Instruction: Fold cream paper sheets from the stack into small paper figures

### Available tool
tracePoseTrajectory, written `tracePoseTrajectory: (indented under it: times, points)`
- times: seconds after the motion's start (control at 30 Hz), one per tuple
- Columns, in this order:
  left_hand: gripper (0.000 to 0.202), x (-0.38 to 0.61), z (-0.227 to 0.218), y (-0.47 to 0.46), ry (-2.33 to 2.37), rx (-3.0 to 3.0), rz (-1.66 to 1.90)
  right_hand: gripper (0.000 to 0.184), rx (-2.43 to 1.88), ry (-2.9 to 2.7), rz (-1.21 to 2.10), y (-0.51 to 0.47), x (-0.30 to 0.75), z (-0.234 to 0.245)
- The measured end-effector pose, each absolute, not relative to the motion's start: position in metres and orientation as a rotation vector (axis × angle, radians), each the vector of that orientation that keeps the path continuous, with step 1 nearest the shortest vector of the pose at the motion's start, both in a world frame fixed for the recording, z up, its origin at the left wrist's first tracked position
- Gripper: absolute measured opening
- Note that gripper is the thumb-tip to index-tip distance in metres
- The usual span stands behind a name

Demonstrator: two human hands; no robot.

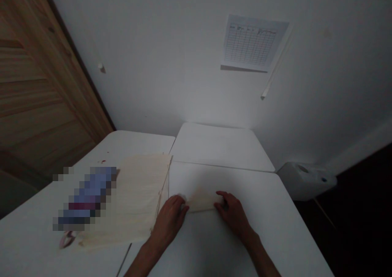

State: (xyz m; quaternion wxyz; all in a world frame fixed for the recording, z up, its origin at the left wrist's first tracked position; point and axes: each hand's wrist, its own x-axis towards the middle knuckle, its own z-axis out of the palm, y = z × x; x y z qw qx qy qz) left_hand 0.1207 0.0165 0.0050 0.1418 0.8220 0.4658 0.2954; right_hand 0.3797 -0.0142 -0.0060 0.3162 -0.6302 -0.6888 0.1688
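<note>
Your L hand [170,216] curls at cloth [200,203] L end, grip I can't tell; R hand [235,215], fingers parted, touches R end. Tabletop [269,216] edge well to R.

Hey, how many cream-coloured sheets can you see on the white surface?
2: a large sheet to the left of the left grip, and a small sheet between that and the right grip. More could be hidden underneath.
</note>
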Motion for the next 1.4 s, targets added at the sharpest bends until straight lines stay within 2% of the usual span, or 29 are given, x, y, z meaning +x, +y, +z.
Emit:
tracePoseTrajectory:
  times: [0.73,1.0,1.13,1.27,1.4]
  points:
    - [0.017,0.125,0.0,0.019,1.351,2.402,0.887,0.032,-1.644,-1.895,0.298,-0.011,0.377,-0.009]
    - [0.012,0.125,-0.008,0.018,1.366,2.482,0.911,0.032,-1.632,-1.844,0.303,-0.011,0.376,-0.01]
    - [0.03,0.128,-0.015,0.016,1.409,2.679,0.9,0.033,-1.616,-1.836,0.321,-0.01,0.377,-0.013]
    - [0.056,0.133,-0.017,0.012,1.115,2.904,0.667,0.033,-1.636,-1.83,0.292,-0.011,0.376,-0.015]
    - [0.068,0.137,-0.016,0.009,0.901,2.957,0.448,0.034,-1.648,-1.825,0.256,-0.011,0.375,-0.016]
